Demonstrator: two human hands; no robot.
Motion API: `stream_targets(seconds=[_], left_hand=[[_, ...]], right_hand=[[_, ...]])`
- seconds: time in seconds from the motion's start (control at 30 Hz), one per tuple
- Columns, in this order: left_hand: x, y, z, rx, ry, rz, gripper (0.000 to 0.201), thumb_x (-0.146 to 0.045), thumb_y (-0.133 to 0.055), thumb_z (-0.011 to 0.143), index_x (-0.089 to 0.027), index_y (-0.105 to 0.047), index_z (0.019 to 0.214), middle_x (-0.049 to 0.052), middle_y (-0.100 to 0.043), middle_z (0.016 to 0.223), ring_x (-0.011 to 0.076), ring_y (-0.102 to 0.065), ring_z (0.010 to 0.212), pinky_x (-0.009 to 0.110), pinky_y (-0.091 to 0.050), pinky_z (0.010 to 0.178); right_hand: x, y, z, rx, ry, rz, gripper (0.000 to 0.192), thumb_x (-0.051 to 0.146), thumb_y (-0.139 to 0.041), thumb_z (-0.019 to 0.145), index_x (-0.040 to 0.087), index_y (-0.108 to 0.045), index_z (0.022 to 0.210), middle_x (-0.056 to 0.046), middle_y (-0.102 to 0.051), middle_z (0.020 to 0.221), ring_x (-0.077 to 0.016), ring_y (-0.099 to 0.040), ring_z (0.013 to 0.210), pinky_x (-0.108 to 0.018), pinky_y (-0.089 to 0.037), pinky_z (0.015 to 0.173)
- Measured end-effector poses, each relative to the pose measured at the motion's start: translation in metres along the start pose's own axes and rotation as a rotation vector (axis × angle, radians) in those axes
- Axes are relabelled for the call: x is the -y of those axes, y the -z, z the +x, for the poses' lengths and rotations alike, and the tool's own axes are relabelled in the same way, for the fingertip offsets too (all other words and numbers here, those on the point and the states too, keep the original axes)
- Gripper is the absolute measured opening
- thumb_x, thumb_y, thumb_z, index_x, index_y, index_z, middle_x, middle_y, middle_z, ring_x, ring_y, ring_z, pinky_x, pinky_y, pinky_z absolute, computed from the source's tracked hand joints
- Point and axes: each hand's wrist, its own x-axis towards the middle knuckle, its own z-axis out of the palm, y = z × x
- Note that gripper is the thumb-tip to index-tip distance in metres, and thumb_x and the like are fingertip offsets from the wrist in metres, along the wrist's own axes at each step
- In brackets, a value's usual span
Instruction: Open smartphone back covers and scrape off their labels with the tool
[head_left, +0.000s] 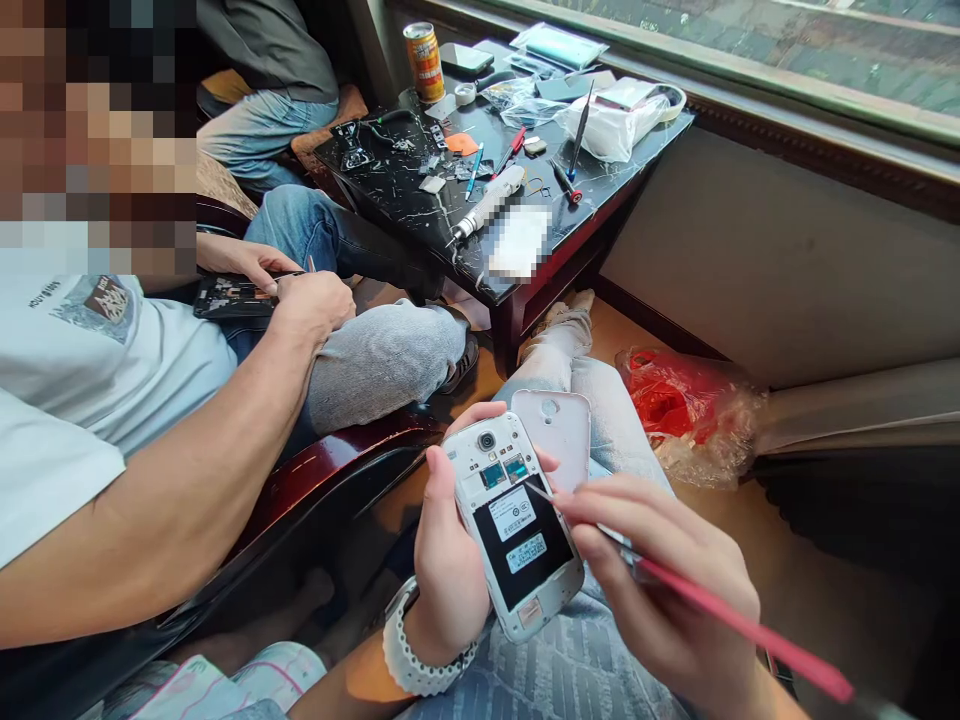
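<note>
My left hand (450,560) is wrapped round a white smartphone (523,525) with its back open, over my lap. The phone's black battery bay with labels, its camera and its card slots face up. My right hand (667,580) grips a thin red-handled tool (750,630) with a pointed metal tip. That tip lies over the upper edge of the battery bay; whether it touches the phone I cannot tell. A detached white phone back cover (562,430) rests on my legs just behind the phone.
A black marble-patterned table (420,220) ahead bears a drink can (424,62), a grey-white electric screwdriver (489,203), a red-capped screwdriver (566,182) and plastic bags (619,125). At left, a co-worker's hands (311,300) work on a dark device (234,296). A red plastic bag (667,395) lies on the floor.
</note>
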Motion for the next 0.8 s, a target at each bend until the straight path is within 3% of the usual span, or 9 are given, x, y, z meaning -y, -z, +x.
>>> stream_targets(seconds=[0.1, 0.2, 0.27, 0.33, 0.47, 0.63, 0.8], left_hand=[[0.004, 0.001, 0.0, -0.014, -0.007, 0.024, 0.056, -0.072, -0.042, 0.101, -0.029, -0.059, 0.133, 0.011, -0.077, 0.096, 0.0282, -0.076, 0.08, 0.039, -0.062, 0.071], [0.008, 0.001, 0.003, -0.042, -0.054, 0.035, 0.057, -0.072, -0.044, 0.101, -0.029, -0.058, 0.134, 0.011, -0.077, 0.097, 0.0276, -0.076, 0.081, 0.038, -0.062, 0.071], [0.01, 0.001, 0.005, -0.065, -0.064, 0.039, 0.055, -0.071, -0.045, 0.101, -0.028, -0.058, 0.133, 0.01, -0.076, 0.096, 0.0263, -0.075, 0.083, 0.037, -0.062, 0.075], [0.012, 0.002, 0.008, -0.082, -0.063, 0.043, 0.054, -0.071, -0.048, 0.101, -0.028, -0.06, 0.132, 0.008, -0.076, 0.096, 0.0259, -0.075, 0.086, 0.039, -0.062, 0.08], [0.017, 0.006, 0.01, -0.046, -0.042, -0.012, 0.055, -0.071, -0.053, 0.099, -0.027, -0.06, 0.132, 0.007, -0.076, 0.1, 0.0261, -0.075, 0.094, 0.041, -0.061, 0.09], [0.021, 0.009, 0.006, 0.001, -0.05, -0.043, 0.054, -0.069, -0.052, 0.101, -0.027, -0.062, 0.132, 0.008, -0.076, 0.107, 0.0267, -0.075, 0.099, 0.041, -0.06, 0.092], [0.022, 0.005, 0.004, -0.022, -0.066, -0.036, 0.053, -0.068, -0.052, 0.101, -0.026, -0.064, 0.13, 0.009, -0.075, 0.11, 0.026, -0.075, 0.098, 0.041, -0.059, 0.093]], right_hand=[[-0.005, 0.001, 0.003, -0.077, -0.236, 0.286, 0.022, 0.016, -0.049, 0.111, 0.019, -0.068, 0.101, -0.005, -0.067, 0.097, -0.0144, -0.069, 0.09, -0.024, -0.06, 0.082], [-0.01, -0.001, 0.004, -0.027, -0.316, 0.334, 0.023, 0.018, -0.047, 0.112, 0.022, -0.069, 0.114, -0.002, -0.064, 0.089, -0.0112, -0.061, 0.069, -0.02, -0.054, 0.061], [-0.015, -0.005, 0.004, -0.001, -0.223, 0.162, 0.019, 0.014, -0.059, 0.106, 0.021, -0.074, 0.114, -0.003, -0.064, 0.091, -0.0094, -0.059, 0.064, -0.019, -0.051, 0.056], [-0.02, -0.01, 0.005, -0.02, -0.061, -0.006, 0.019, 0.007, -0.066, 0.099, 0.018, -0.077, 0.109, -0.006, -0.066, 0.097, -0.0114, -0.066, 0.072, -0.021, -0.057, 0.063], [-0.028, -0.018, 0.003, -0.043, 0.175, -0.147, 0.027, -0.003, -0.065, 0.095, 0.014, -0.077, 0.113, -0.009, -0.07, 0.101, -0.0126, -0.069, 0.072, -0.024, -0.059, 0.066], [-0.03, -0.017, 0.001, -0.043, 0.246, -0.196, 0.022, 0.0, -0.066, 0.097, 0.011, -0.076, 0.114, -0.012, -0.074, 0.101, -0.0201, -0.077, 0.093, -0.026, -0.061, 0.072], [-0.031, -0.017, 0.0, -0.042, 0.279, -0.208, 0.02, 0.003, -0.064, 0.1, 0.01, -0.075, 0.115, -0.012, -0.076, 0.099, -0.0225, -0.078, 0.093, -0.028, -0.063, 0.072]])
